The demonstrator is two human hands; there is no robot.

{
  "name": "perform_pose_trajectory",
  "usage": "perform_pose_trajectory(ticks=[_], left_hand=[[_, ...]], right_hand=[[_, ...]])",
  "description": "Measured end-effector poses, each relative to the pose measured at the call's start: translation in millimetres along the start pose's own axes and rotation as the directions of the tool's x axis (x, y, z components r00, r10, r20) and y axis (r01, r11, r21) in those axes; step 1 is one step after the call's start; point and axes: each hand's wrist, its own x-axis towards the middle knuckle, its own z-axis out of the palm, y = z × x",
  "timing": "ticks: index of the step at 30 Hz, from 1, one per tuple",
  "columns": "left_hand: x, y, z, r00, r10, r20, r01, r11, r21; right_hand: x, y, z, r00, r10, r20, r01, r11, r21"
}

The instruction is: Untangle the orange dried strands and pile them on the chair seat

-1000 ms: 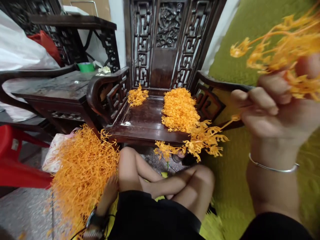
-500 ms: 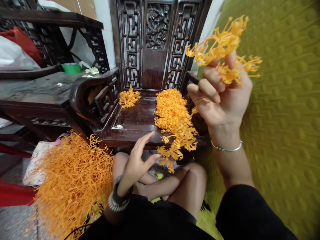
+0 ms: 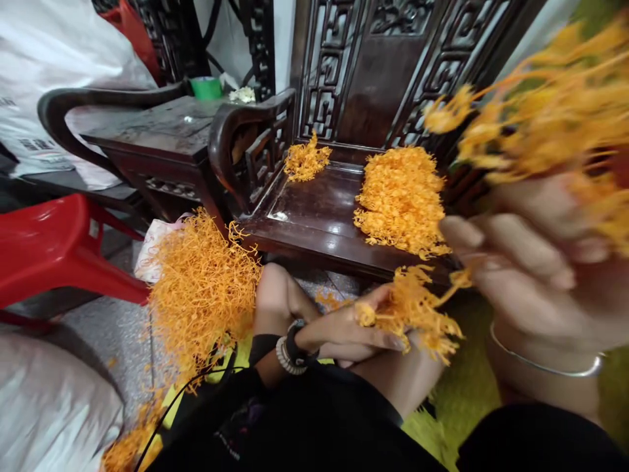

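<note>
The left hand (image 3: 346, 326) is now clasping the lower orange cluster (image 3: 421, 305), likely steadying it; the right hand (image 3: 533, 255) is gripping the upper bunch (image 3: 555, 108).

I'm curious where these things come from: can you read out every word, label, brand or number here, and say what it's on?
No text can be read with certainty.
Dark print on the white sack: too blurred.
Pale label on the red stool: too small.
Faint marks on the black clothing: too blurred.
</note>
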Motion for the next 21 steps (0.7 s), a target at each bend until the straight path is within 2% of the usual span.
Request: perform_pose_trajectory(ticks=[3, 5, 7, 9, 11, 13, 15, 16, 17, 19, 21], left_hand=[[-1.0, 0.6, 0.4, 0.993, 0.096, -0.074, -0.104, 0.989, -0.105], [-3.4, -1.8, -3.2, 0.978, 0.118, -0.171, -0.128, 0.991, -0.047], [-9.1, -2.1, -9.4, 0.955, 0.090, -0.282, -0.058, 0.991, 0.120], [-17.1, 1.0, -17.7, 0.912, 0.084, -0.401, 0.030, 0.963, 0.269], [-24.8, 7.2, -26.6, 0.866, 0.168, -0.471, 0.046, 0.911, 0.409], [-30.5, 14.6, -33.4, 0.836, 0.328, -0.440, 0.017, 0.786, 0.617], [-34.0, 21.2, -35.2, 0.830, 0.459, -0.316, -0.001, 0.568, 0.823], [-35.3, 23.5, -33.8, 0.839, 0.482, -0.253, -0.002, 0.468, 0.884], [-36.7, 24.6, -31.2, 0.852, 0.477, -0.214, -0.003, 0.413, 0.911], [-40.0, 22.9, -24.0, 0.879, 0.443, -0.179, -0.012, 0.397, 0.918], [-44.2, 15.8, -17.5, 0.899, 0.398, -0.184, -0.040, 0.492, 0.870]], right_hand=[[-5.2, 13.0, 25.6, 0.994, 0.076, 0.082, -0.087, 0.986, 0.143], [-5.2, 17.5, 30.4, 0.982, 0.153, 0.110, -0.166, 0.978, 0.123], [-2.2, 19.5, 24.5, 0.986, 0.151, 0.069, -0.157, 0.983, 0.093], [1.5, 21.2, 12.0, 0.992, 0.123, 0.010, -0.124, 0.990, 0.070], [2.7, 23.8, -1.7, 0.987, 0.159, -0.015, -0.158, 0.986, 0.055], [-0.6, 26.8, -11.8, 0.963, 0.267, 0.026, -0.268, 0.962, 0.055], [-8.1, 29.1, -16.6, 0.924, 0.374, 0.081, -0.379, 0.923, 0.064], [-12.8, 29.8, -17.6, 0.914, 0.396, 0.092, -0.403, 0.913, 0.067], [-17.3, 30.7, -18.3, 0.919, 0.384, 0.085, -0.390, 0.918, 0.071], [-24.7, 34.2, -21.5, 0.963, 0.265, 0.044, -0.267, 0.962, 0.059], [-28.2, 43.3, -29.2, 0.995, 0.089, 0.047, -0.086, 0.995, -0.055]])
